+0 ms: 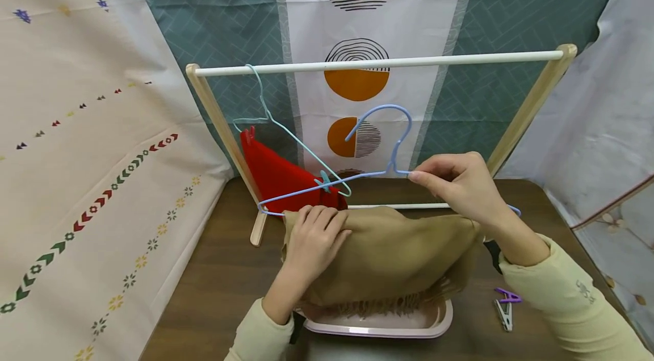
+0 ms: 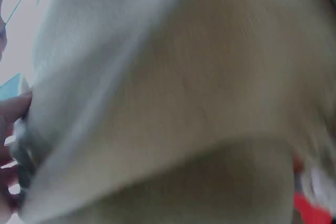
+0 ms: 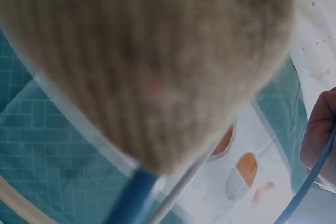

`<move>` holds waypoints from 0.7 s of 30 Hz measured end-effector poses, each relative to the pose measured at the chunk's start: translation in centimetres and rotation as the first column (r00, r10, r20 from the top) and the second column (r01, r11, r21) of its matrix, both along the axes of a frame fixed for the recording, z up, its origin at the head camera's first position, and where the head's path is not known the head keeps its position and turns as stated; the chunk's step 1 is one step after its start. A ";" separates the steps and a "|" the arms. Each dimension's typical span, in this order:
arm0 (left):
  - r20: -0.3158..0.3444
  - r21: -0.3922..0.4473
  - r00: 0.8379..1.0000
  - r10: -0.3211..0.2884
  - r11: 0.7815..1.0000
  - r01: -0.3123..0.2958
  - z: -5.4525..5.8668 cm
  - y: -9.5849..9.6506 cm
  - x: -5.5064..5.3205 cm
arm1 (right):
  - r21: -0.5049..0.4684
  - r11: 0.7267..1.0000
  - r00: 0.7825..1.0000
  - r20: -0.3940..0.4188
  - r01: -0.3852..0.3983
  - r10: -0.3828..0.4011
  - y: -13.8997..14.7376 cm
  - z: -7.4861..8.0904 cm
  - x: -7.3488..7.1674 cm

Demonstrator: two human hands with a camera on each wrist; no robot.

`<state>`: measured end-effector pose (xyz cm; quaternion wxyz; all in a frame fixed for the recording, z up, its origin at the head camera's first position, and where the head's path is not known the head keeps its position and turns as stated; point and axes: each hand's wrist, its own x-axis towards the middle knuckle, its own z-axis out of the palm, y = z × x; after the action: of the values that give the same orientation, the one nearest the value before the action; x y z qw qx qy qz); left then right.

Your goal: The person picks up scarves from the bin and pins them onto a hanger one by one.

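Note:
A tan fringed scarf (image 1: 393,253) hangs draped over the lower bar of a blue clothes hanger (image 1: 389,106). My left hand (image 1: 314,239) grips the scarf near the hanger's left end, its fingers curled over the top fold. Between thumb and forefinger, my right hand (image 1: 460,185) pinches the hanger's right shoulder just beside the hook. The hook stands free in front of the rack's white rod (image 1: 409,61), touching nothing. In the left wrist view the scarf (image 2: 173,93) fills most of the picture, blurred. The right wrist view shows blurred scarf cloth and the blue hanger (image 3: 131,198).
A mint hanger (image 1: 296,139) hangs at the rod's left with a red cloth (image 1: 281,171) clipped on it, behind the blue hanger. Under the scarf stands a pale pink basin (image 1: 378,331). A purple clothespin (image 1: 508,295) and a grey clothespin (image 1: 504,315) lie at right.

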<state>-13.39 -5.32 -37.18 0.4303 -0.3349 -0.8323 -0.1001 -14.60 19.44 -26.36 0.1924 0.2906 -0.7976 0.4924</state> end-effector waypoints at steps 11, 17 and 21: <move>-0.356 0.216 0.934 -0.026 0.970 0.109 -0.4 -0.8 -0.5 | -0.002 1.000 0.991 -0.135 0.015 -0.015 0.6 1.8 -0.4; -0.220 0.563 0.975 -0.028 0.813 0.150 0.1 -3.3 0.7 | -0.089 0.996 0.987 -0.160 -0.027 0.013 1.9 2.9 -1.3; 0.325 0.708 0.875 -0.359 0.706 0.027 -0.4 -5.0 1.0 | -0.125 0.992 0.978 -0.211 -0.030 0.003 2.4 4.4 -1.7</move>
<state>-12.34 -10.29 -37.62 0.3101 -0.2086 -0.7694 -0.5180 -16.35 21.80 -21.91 0.2896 0.3346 -0.7373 0.5104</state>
